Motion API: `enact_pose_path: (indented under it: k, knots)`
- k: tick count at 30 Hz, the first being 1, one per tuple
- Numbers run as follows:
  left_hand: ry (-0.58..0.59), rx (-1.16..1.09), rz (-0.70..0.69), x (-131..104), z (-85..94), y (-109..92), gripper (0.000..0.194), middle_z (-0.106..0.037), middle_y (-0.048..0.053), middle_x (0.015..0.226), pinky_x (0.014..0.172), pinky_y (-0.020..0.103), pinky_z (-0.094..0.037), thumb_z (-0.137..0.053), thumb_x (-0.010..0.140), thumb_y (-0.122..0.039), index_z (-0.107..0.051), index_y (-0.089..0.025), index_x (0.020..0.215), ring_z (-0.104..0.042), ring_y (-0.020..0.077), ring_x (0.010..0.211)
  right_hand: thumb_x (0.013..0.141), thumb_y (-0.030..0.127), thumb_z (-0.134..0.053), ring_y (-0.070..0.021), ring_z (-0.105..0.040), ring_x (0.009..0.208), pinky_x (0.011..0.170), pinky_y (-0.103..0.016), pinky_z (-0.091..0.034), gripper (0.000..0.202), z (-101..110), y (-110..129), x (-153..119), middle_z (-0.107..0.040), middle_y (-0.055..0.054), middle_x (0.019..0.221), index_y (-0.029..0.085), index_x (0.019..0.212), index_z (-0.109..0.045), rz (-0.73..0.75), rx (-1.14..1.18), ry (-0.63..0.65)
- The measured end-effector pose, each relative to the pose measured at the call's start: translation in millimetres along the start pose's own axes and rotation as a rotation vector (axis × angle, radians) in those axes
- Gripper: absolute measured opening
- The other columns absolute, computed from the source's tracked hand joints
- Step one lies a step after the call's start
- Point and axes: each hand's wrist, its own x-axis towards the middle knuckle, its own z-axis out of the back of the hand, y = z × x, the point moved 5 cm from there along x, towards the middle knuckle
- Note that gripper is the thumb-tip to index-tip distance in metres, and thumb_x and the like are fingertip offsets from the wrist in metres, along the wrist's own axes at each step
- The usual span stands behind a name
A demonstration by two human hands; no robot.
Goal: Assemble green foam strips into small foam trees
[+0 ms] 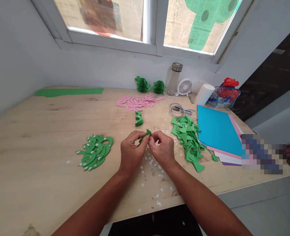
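Observation:
My left hand (134, 147) is closed in a pinch on a small curved green felt-like piece (145, 136), held just above the table. At the right end of that piece, the thumb and fingertips of my right hand (162, 146) are pressed together; anything tiny between them is hidden. Left of my hands lies a fanned pile of curved green pieces (97, 152) with small white tabs on them. A short stack of green pieces (138, 118) sits just beyond my hands. Small white paper bits (155, 164) are scattered under and in front of my hands.
Green scraps (188, 137) are heaped at right, beside coloured sheets (218, 129), scissors (178, 109) and rings. Pink cut pieces (137, 101) lie farther back. Along the wall stand two green folded shapes (142, 84), a glass bottle (174, 80), a fan (184, 87) and a white roll (204, 94).

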Motion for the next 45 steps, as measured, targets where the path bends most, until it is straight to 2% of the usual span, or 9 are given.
enact_pose_path:
  k: [6,13,19,24,28,31,36,41,45]
  knots:
    - [0.02,-0.101,0.154,1,-2.2,13,0.013,-0.067,0.001,0.069,0.067,0.027,-0.045,-0.065,0.071,-0.031,-0.07,-0.019,0.07,-0.058,0.0168,0.067,0.071,0.021,-0.051,-0.0123,-0.047,0.054,0.057,-0.025,-0.039,0.011,2,1,1,-0.055,0.003,0.057,0.022,0.06,-0.052,-0.018,0.055,-0.011]
    - [-0.015,-0.44,0.407,7,-2.0,26,0.02,-0.065,0.001,0.065,0.059,0.025,-0.046,-0.072,0.062,-0.033,-0.067,-0.015,0.067,-0.057,0.0139,0.06,0.07,0.023,-0.05,-0.0117,-0.046,0.053,0.052,-0.023,-0.038,0.009,1,-7,5,-0.053,0.004,0.055,0.02,0.062,-0.053,-0.159,0.236,0.013]
    - [-0.038,-0.646,0.581,8,0.7,23,0.022,-0.059,-0.002,0.062,0.049,0.022,-0.043,-0.076,0.056,-0.03,-0.063,-0.014,0.065,-0.052,0.0097,0.052,0.069,0.019,-0.049,-0.0135,-0.054,0.061,0.057,-0.024,-0.042,0.01,1,-12,7,-0.062,0.001,0.067,0.019,0.071,-0.059,-0.177,0.273,0.021]
    - [-0.013,-0.659,0.581,10,2.0,23,0.022,-0.059,0.0,0.062,0.048,0.022,-0.043,-0.075,0.056,-0.03,-0.062,-0.014,0.063,-0.054,0.0109,0.054,0.073,0.021,-0.05,-0.0159,-0.058,0.069,0.063,-0.026,-0.043,0.015,-2,-13,8,-0.065,-0.002,0.071,0.019,0.064,-0.062,-0.148,0.246,0.074]
    - [-0.001,-0.652,0.56,11,2.1,25,0.023,-0.06,0.002,0.064,0.05,0.023,-0.045,-0.074,0.056,-0.031,-0.063,-0.014,0.065,-0.055,0.0125,0.057,0.075,0.025,-0.053,-0.016,-0.059,0.071,0.064,-0.026,-0.044,0.012,-5,-14,7,-0.067,-0.002,0.074,0.019,0.073,-0.063,-0.157,0.308,0.1]
    - [-0.015,-0.653,0.55,11,2.8,26,0.023,-0.06,0.001,0.063,0.051,0.023,-0.044,-0.075,0.056,-0.031,-0.063,-0.014,0.064,-0.055,0.0123,0.057,0.077,0.029,-0.054,-0.015,-0.059,0.067,0.062,-0.025,-0.045,0.014,-11,-11,5,-0.066,-0.002,0.074,0.018,0.077,-0.063,-0.188,0.407,0.188]
    - [-0.023,-0.643,0.53,11,2.8,26,0.022,-0.06,0.0,0.062,0.054,0.023,-0.044,-0.075,0.057,-0.031,-0.062,-0.014,0.062,-0.052,0.0106,0.056,0.07,0.023,-0.057,-0.0119,-0.053,0.058,0.055,-0.023,-0.042,0.008,-18,-8,2,-0.063,0.001,0.067,0.018,0.074,-0.062,-0.22,0.401,0.286]
    - [0.035,-0.652,0.542,10,-0.9,25,0.027,-0.065,0.002,0.07,0.057,0.025,-0.044,-0.076,0.058,-0.034,-0.068,-0.013,0.072,-0.055,0.012,0.059,0.068,0.025,-0.057,-0.0103,-0.047,0.052,0.049,-0.022,-0.038,0.007,-19,-15,4,-0.054,0.004,0.058,0.018,0.067,-0.056,-0.277,0.492,0.249]
    - [0.139,-0.683,0.581,8,-6.3,24,0.031,-0.064,0.0,0.066,0.062,0.025,-0.044,-0.077,0.057,-0.03,-0.07,-0.014,0.083,-0.057,0.0122,0.06,0.067,0.028,-0.058,-0.0103,-0.046,0.052,0.048,-0.022,-0.037,0.01,-18,-23,6,-0.053,0.004,0.06,0.018,0.068,-0.055,-0.324,0.558,0.196]
